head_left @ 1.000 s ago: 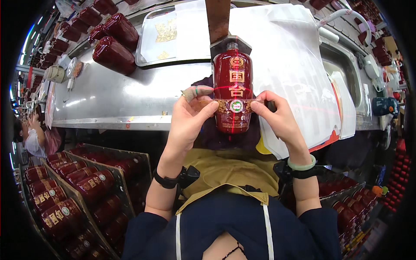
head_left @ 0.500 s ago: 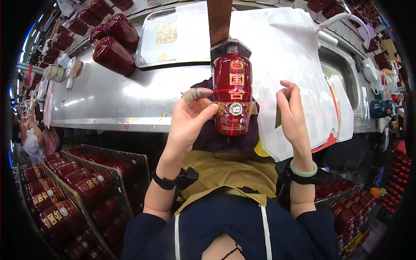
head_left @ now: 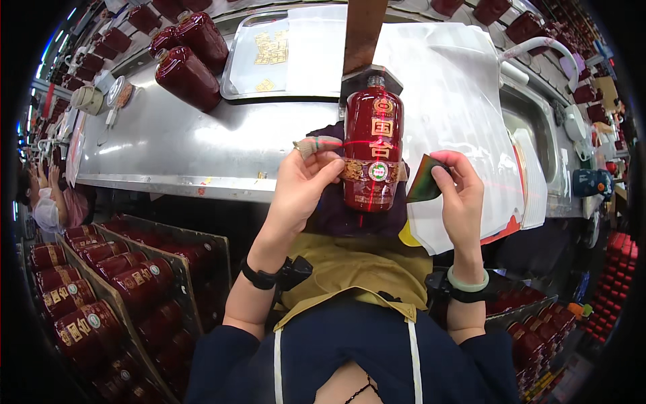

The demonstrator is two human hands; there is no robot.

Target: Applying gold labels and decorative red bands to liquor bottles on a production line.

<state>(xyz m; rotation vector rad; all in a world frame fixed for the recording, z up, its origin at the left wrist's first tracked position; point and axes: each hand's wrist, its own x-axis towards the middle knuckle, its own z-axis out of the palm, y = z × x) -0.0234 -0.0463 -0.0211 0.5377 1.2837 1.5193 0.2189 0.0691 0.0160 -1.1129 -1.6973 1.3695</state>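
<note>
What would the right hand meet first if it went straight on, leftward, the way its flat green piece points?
Leading with the flat green piece, the right hand would probably meet the label band's right end first, then the red bottle; depth is unclear from this single view.

This is a factory workshop handling bottles in bulk, most likely a labelling or packing station. A long metal workbench runs across, with a steel tray of small gold labels at its far side and a sink on the right. Red laser lines cross the dark-red glass bottle at the middle. Partitioned crates of matching bottles stand near left, with more bottles near right and rows of them at far left, where a co-worker also shows.
</note>
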